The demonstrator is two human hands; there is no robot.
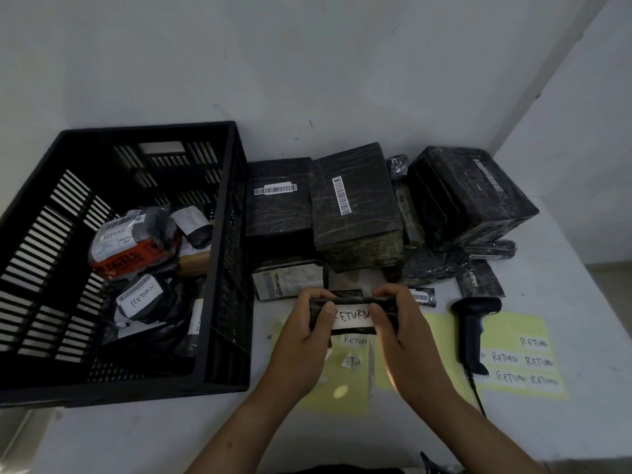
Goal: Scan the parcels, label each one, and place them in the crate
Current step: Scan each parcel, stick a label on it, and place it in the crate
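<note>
The crate (224, 302) is open on top, so a hand can go in from above. Its tall right wall stands between the inside and the left hand (301, 336). That hand and the right hand (402, 331) grip a small parcel (352, 316). Labelled parcels (136, 241) lie on the crate's floor, with room above them under the rim. Behind the hands, big wrapped boxes (355, 206) stand close together and block the way to the wall (307, 63). The scanner (473, 330) lies just right of the right hand, and its cord (477, 395) runs toward the table's near edge. The table (136, 436) has open room in front of the crate.
</note>
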